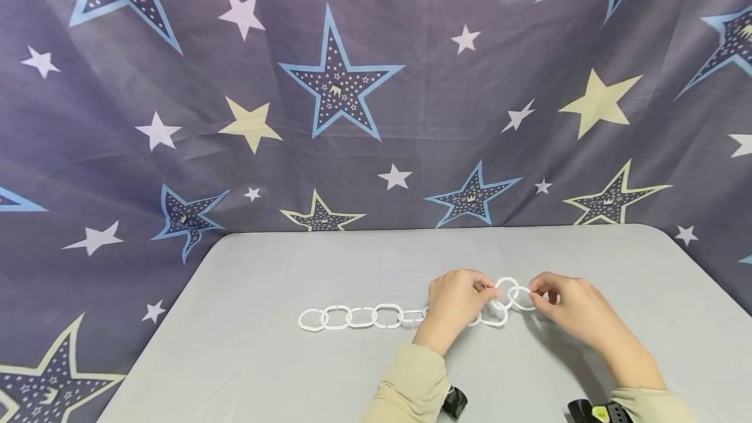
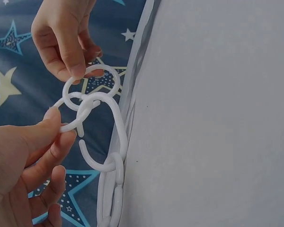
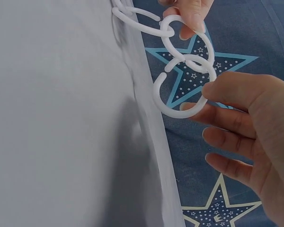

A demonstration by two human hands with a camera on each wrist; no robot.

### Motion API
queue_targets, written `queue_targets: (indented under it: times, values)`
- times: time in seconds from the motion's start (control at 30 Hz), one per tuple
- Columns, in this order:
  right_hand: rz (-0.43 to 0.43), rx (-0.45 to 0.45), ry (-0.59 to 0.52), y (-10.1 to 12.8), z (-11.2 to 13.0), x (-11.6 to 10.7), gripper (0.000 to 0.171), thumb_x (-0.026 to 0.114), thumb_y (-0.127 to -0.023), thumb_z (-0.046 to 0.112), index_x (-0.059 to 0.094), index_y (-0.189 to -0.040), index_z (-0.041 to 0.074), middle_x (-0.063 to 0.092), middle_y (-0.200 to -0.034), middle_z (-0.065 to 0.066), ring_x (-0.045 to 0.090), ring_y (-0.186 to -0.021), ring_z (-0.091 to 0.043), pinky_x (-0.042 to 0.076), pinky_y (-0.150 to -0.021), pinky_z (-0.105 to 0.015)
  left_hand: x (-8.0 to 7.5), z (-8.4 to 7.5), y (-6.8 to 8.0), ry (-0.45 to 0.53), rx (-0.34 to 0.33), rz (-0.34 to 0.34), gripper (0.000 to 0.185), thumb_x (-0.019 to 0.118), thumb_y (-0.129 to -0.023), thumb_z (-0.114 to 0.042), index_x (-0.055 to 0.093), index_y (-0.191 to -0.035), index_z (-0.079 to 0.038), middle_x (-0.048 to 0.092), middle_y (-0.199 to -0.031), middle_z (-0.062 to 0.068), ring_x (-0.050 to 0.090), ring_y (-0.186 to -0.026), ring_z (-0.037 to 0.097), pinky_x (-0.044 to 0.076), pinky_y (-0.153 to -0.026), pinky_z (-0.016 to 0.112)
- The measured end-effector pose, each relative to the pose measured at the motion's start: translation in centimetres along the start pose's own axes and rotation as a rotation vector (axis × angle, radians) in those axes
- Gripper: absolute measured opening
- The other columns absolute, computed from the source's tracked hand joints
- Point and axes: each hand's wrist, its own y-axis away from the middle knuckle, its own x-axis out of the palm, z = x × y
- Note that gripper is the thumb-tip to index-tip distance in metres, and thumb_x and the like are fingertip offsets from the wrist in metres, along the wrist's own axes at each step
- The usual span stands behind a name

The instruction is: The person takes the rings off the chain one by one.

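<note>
Left hand [image 1: 455,302] pinching white ring chain [image 1: 376,316] end, right hand [image 1: 566,305] pinching loose ring [image 1: 521,297] at three o'clock, chain trailing toward nine o'clock, lying mid-table [image 1: 247,358], sitting well inside every edge

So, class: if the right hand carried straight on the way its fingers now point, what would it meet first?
Its fingertips point left along the table. The right hand already pinches the end ring; next in line is probably the left hand, though depth is unclear.

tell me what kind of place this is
Probably a staged tabletop setup rather than a lived-in room: a plain grey table, a star-printed cloth backdrop hung behind it, and a chain of white plastic rings being handled on top.
</note>
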Motion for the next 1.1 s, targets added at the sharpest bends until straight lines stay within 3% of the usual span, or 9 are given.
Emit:
queue_targets:
  times: [0.5, 1.1]
  values:
    - [-0.062, -0.045, -0.022, -0.10, 0.17, 0.36, 0.016, 0.075, -0.083, 0.010, 0.067, -0.087, 0.023, 0.052, -0.068, 0.014, 0.044, -0.059, -0.002, 0.036, -0.054, -0.026, 0.04, 0.58, 0.65, 0.047, -0.058, -0.031, 0.007, 0.076, -0.086, -0.042, 0.078, -0.085, -0.035, 0.064, -0.074, -0.027, 0.056, -0.070, -0.006, 0.043, -0.074, 0.027]
    - [-0.125, -0.062, -0.025, -0.07, 0.25, 0.08, 0.017, 0.076, -0.083, 0.010, 0.067, -0.087, 0.023, 0.054, -0.068, 0.018, 0.047, -0.062, 0.000, 0.038, -0.056, -0.027, 0.10, -0.20, 0.38, 0.043, -0.074, -0.080, 0.007, 0.077, -0.084, -0.042, 0.079, -0.085, -0.035, 0.064, -0.072, -0.027, 0.056, -0.068, -0.006, 0.044, -0.072, 0.024]
